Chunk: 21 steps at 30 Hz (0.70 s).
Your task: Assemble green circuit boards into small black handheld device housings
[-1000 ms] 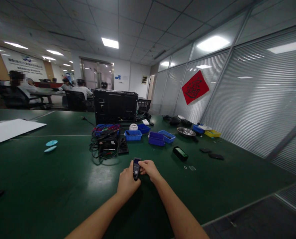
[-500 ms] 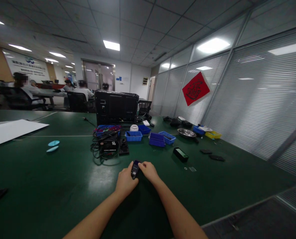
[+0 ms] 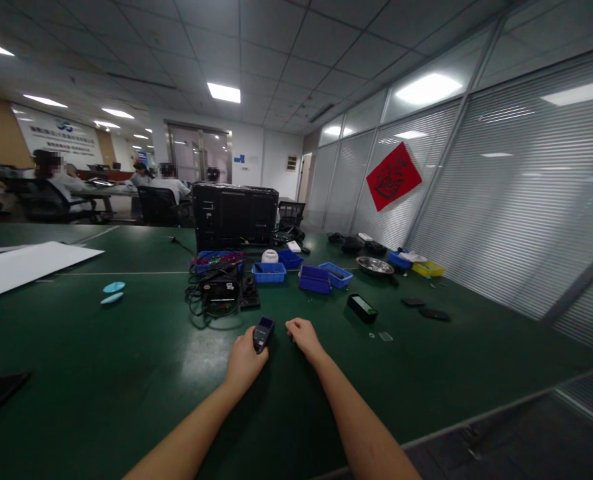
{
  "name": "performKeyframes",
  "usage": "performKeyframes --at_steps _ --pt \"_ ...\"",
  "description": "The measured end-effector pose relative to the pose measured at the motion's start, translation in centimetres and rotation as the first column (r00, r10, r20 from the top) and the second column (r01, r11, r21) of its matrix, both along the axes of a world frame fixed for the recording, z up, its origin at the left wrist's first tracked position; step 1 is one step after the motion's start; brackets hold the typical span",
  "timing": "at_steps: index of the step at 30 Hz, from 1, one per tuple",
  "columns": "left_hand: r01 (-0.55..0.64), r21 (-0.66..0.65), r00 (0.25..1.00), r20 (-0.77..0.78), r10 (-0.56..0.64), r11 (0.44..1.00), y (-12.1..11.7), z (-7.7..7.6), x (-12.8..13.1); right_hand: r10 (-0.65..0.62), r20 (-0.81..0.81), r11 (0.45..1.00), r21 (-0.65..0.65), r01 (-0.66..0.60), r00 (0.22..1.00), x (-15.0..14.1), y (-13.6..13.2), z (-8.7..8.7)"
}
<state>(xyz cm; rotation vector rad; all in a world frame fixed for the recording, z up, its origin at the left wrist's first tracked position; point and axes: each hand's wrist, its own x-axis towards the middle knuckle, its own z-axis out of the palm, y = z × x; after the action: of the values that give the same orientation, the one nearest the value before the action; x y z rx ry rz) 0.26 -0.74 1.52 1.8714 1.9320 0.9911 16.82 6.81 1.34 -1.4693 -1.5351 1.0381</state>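
My left hand (image 3: 245, 363) is wrapped round a small black handheld device (image 3: 264, 333) with a dark screen at its upper end and a few light markings lower down. The device is tilted, its screen end facing away from me above the green table (image 3: 296, 407). To the right of it, and apart from it, my right hand (image 3: 304, 338) has its fingers closed in a pinch. Anything between those fingertips is too small or too hidden to make out. Farther right lies a black box (image 3: 362, 308) with a pale green inside.
Ahead stand blue bins (image 3: 269, 272), a black power unit with tangled cables (image 3: 220, 291) and a large black casing (image 3: 235, 217). A metal bowl (image 3: 375, 266) and a yellow bin (image 3: 429, 269) are at right; a light-blue two-piece item (image 3: 113, 288) lies left. Several people sit beyond.
My right hand has come off the device and now sits apart from it on the right. My left hand has shifted slightly left with the device, whose screen is now more exposed.
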Motion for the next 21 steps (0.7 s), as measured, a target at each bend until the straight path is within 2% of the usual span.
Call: performKeyframes --at_steps 8,21 --pt "-0.075 -0.041 0.996 -0.051 0.073 0.996 -0.8 0.6 -3.0 0.008 0.017 0.999 0.031 -0.009 1.000 0.1 -0.2 0.0" --pt "-0.337 -0.098 0.939 -0.115 0.325 0.937 -3.0 1.9 -12.3 0.036 0.036 0.999 0.029 -0.037 0.999 0.1 -0.6 0.7"
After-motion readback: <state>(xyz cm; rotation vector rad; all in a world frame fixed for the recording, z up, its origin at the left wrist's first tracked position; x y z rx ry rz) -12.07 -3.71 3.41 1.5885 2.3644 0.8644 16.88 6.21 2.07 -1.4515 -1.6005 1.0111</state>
